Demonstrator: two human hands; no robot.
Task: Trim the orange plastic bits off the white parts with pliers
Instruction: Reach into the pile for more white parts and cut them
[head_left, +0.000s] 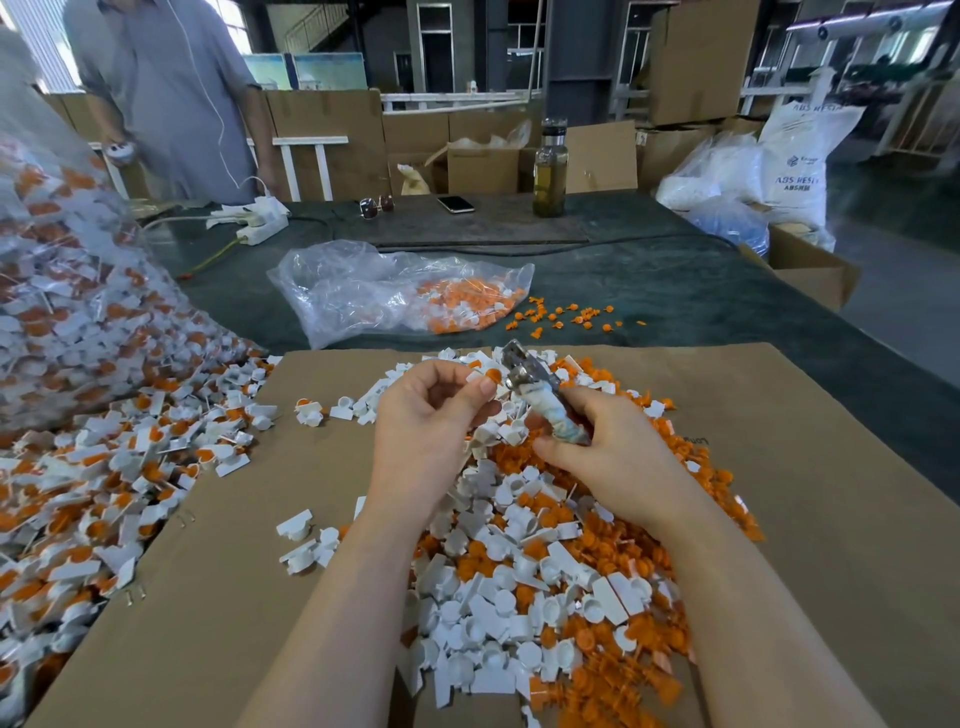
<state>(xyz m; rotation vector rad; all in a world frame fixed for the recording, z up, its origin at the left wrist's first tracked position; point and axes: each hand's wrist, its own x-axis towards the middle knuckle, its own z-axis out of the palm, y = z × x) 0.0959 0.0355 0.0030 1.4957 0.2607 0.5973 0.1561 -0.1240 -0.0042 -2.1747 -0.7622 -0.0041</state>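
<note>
My left hand (426, 431) pinches a small white part (477, 378) between thumb and fingertips, held above the pile. My right hand (613, 457) grips the tape-wrapped handles of the pliers (535, 387), whose metal jaws point up and left, right beside the white part. Below both hands lies a heap of cut white parts and orange bits (545, 561) on a sheet of brown cardboard (260, 571). Whether the jaws touch the part cannot be told.
A large pile of uncut white-and-orange parts (104, 467) spills from a clear bag (62, 291) at left. Another clear bag (395, 296) and loose orange bits (561, 317) lie beyond the cardboard. A bottle (550, 171), a phone (455, 203), sunglasses, a power strip and a standing person (171, 98) are at the far side.
</note>
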